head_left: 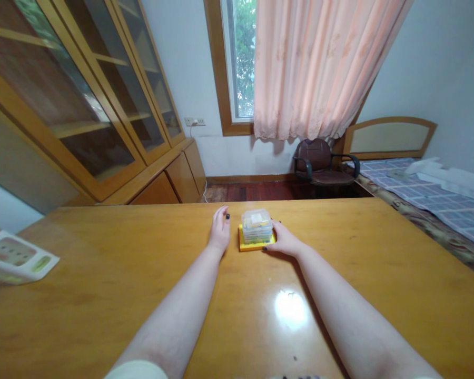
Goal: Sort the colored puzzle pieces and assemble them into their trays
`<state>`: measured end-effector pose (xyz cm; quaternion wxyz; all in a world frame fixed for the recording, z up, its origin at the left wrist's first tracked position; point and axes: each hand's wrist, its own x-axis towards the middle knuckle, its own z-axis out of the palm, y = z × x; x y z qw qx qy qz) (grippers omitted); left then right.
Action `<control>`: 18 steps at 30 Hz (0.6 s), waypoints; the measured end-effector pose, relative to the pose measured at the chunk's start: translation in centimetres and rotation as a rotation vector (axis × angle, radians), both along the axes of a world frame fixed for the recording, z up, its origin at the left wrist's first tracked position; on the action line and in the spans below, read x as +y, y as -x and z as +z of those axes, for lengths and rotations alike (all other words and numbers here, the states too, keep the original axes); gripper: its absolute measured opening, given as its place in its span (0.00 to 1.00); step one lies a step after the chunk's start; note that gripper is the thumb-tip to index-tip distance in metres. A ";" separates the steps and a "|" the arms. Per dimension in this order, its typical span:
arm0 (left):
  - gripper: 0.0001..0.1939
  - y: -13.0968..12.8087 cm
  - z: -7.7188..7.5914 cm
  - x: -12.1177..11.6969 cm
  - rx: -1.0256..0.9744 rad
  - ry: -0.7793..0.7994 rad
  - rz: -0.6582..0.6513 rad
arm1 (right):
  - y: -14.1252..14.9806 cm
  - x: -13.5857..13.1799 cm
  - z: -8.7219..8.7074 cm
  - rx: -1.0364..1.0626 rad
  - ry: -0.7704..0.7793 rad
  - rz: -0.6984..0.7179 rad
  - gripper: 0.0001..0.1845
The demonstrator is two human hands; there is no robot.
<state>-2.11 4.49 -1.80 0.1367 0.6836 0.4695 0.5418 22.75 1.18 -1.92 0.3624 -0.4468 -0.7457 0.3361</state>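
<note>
A small clear plastic box [256, 226] with a whitish, layered look rests on top of a flat yellow box [253, 247] near the far edge of the wooden table [174, 247]. My right hand [286, 240] grips the right side of this stack, thumb at the yellow box's front corner and the fingers partly hidden behind. To the left of the stack, my left hand [220, 230] is held on edge with its fingers extended, a small gap away from the boxes and holding nothing. What the clear box contains is too small to make out.
At the table's left edge stands a white container [18, 258] with a window-like panel. Beyond the table are a glass-fronted cabinet [114, 100], a brown armchair [319, 163] and a bed [438, 184]. Light reflects off the tabletop between my forearms.
</note>
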 end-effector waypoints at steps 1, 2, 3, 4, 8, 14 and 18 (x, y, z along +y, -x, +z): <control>0.18 0.3 -0.4 0.3 -0.002 0.023 0.026 | 0.0 0.0 0.0 -0.019 -0.016 -0.002 0.44; 0.18 0.5 -0.8 0.5 -0.005 0.051 0.053 | 0.0 -0.1 0.0 -0.040 -0.033 -0.007 0.44; 0.18 0.7 -1.1 0.8 -0.011 0.083 0.080 | -0.1 -0.1 0.0 -0.061 -0.047 -0.014 0.46; 0.18 0.8 -1.4 0.9 -0.014 0.118 0.105 | -0.1 -0.2 0.1 -0.080 -0.056 -0.027 0.46; 0.19 0.7 -2.2 1.4 0.038 0.274 0.181 | -0.1 -0.6 0.2 -0.165 -0.090 -0.113 0.48; 0.18 0.0 -1.8 1.2 0.268 0.373 0.354 | -0.2 -0.9 0.0 -0.336 -0.118 -0.348 0.57; 0.19 -0.3 -1.4 1.0 0.334 0.397 0.416 | -1.7 -0.8 -0.4 -0.452 -0.106 -0.526 0.56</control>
